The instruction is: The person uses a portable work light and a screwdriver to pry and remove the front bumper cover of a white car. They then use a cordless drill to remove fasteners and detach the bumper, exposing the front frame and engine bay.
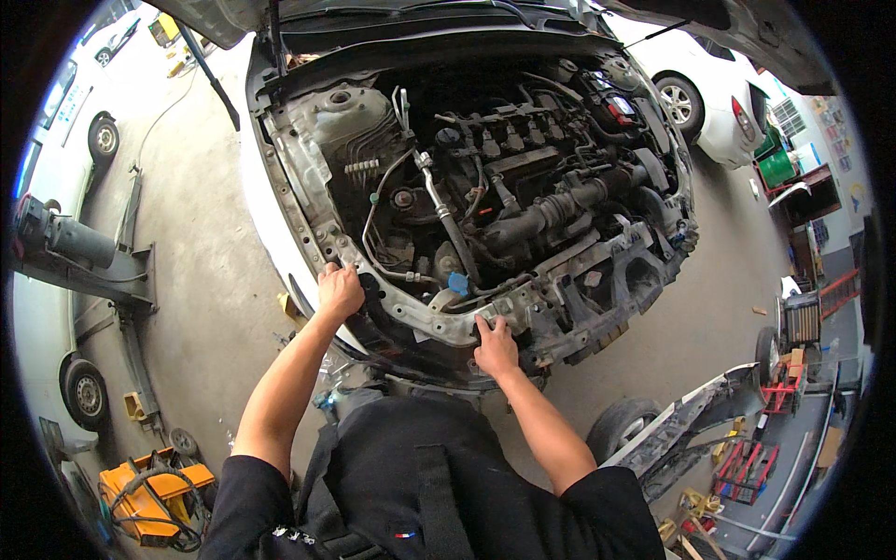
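In front of me is a white car with its hood up and its front end stripped. My left hand (342, 291) is closed at the left corner of the curved grey metal front crossmember (420, 315), where it meets the fender edge. Farther right along the same part, my right hand (497, 347) has its fingers hooked over the edge, thumb side hidden. Just behind the crossmember sits a blue reservoir cap (458, 284). A metal pipe (431, 185) runs back past it beside the dark engine (518, 140). The bare plastic front frame (607, 299) extends to the right.
A lift post arm (84, 252) and a white van (47, 345) stand to the left. An orange machine (154, 495) with a hose lies low left. Behind my right arm are a loose wheel (621, 425) and a removed body panel (700, 420). Another white car (700, 84) stands far right.
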The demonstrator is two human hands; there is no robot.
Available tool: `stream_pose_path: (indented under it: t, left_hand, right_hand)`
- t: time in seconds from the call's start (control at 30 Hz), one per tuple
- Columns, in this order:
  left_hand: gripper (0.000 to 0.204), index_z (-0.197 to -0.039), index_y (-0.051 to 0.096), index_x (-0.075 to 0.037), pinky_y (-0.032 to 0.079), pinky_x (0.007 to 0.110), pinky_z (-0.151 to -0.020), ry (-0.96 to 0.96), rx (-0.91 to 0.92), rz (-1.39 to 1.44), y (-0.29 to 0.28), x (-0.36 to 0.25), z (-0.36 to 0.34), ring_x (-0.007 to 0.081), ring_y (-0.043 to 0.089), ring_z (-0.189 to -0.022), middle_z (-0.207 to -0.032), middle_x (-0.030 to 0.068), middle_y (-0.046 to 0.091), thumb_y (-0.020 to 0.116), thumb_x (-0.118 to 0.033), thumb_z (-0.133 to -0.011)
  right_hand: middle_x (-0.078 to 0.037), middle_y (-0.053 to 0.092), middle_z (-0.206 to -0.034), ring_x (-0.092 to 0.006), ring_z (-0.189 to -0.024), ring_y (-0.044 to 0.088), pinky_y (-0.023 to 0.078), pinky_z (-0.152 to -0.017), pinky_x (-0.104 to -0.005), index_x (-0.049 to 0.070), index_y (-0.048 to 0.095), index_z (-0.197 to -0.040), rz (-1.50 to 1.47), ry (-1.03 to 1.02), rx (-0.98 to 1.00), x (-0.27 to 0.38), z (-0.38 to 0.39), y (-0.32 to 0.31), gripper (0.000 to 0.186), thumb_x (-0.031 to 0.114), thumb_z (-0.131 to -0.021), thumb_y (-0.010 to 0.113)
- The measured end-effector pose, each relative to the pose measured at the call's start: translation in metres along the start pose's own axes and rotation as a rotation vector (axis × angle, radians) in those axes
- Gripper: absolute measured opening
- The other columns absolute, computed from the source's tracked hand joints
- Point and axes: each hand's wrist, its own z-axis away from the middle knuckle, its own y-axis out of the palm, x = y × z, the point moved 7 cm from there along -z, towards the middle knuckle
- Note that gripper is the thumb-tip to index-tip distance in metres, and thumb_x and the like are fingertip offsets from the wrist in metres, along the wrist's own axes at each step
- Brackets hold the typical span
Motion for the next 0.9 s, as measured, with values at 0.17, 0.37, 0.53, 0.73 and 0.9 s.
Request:
stream_pose_path:
  t: [0.17, 0.37, 0.53, 0.73, 0.9]
  left_hand:
    - [0.020, -0.086, 0.067, -0.002, 0.046, 0.045, -0.081, 0.031, -0.011, -0.035, 0.000, 0.003, -0.008, 0.0332, 0.060, -0.101, -0.085, 0.0172, 0.069, 0.054, -0.013, -0.076]
    - [0.027, -0.096, 0.070, 0.000, 0.053, 0.045, -0.081, -0.129, 0.362, 0.079, 0.031, 0.038, -0.054, 0.0401, 0.064, -0.100, -0.100, 0.0256, 0.067, 0.054, -0.016, -0.080]
    - [0.029, -0.098, 0.069, 0.002, 0.053, 0.044, -0.082, -0.029, 0.492, -0.037, 0.059, 0.053, -0.076, 0.0381, 0.064, -0.102, -0.105, 0.0247, 0.066, 0.055, -0.016, -0.081]
    - [0.027, -0.094, 0.070, -0.001, 0.053, 0.046, -0.082, 0.089, 0.489, -0.035, 0.066, 0.039, -0.074, 0.0384, 0.064, -0.100, -0.104, 0.0227, 0.067, 0.053, -0.017, -0.081]
    - [0.028, -0.095, 0.070, -0.003, 0.052, 0.045, -0.084, 0.076, 0.386, 0.019, 0.056, 0.040, -0.070, 0.0380, 0.064, -0.100, -0.104, 0.0221, 0.067, 0.051, -0.019, -0.082]
  right_hand:
    - [-0.022, 0.038, -0.123, -0.0427, -0.098, 0.056, 0.052, -0.078, -0.0486, 0.014, 0.040, -0.133, -0.040, 0.040, 0.102, 0.005, -0.007, -0.013, 0.056, 0.006, -0.080, 0.060]
    - [-0.025, 0.036, -0.130, -0.0391, -0.088, 0.060, 0.054, -0.068, -0.0491, 0.013, 0.036, -0.134, -0.049, 0.097, 0.272, 0.011, -0.015, -0.018, 0.057, 0.011, -0.084, 0.063]
    - [-0.027, 0.032, -0.135, -0.0389, -0.103, 0.055, 0.058, -0.069, -0.0426, 0.009, 0.031, -0.137, 0.156, 0.142, 0.216, 0.019, -0.019, -0.003, 0.055, 0.008, -0.090, 0.060]
    - [-0.025, 0.034, -0.137, -0.0432, -0.123, 0.040, 0.059, -0.081, -0.0404, 0.007, 0.028, -0.141, 0.156, 0.214, 0.203, -0.002, -0.020, 0.015, 0.058, 0.014, -0.093, 0.059]
    - [-0.023, 0.028, -0.143, -0.0435, -0.132, 0.031, 0.055, -0.093, -0.0426, 0.008, 0.026, -0.143, 0.151, 0.192, 0.255, 0.009, -0.015, -0.002, 0.065, 0.019, -0.091, 0.063]
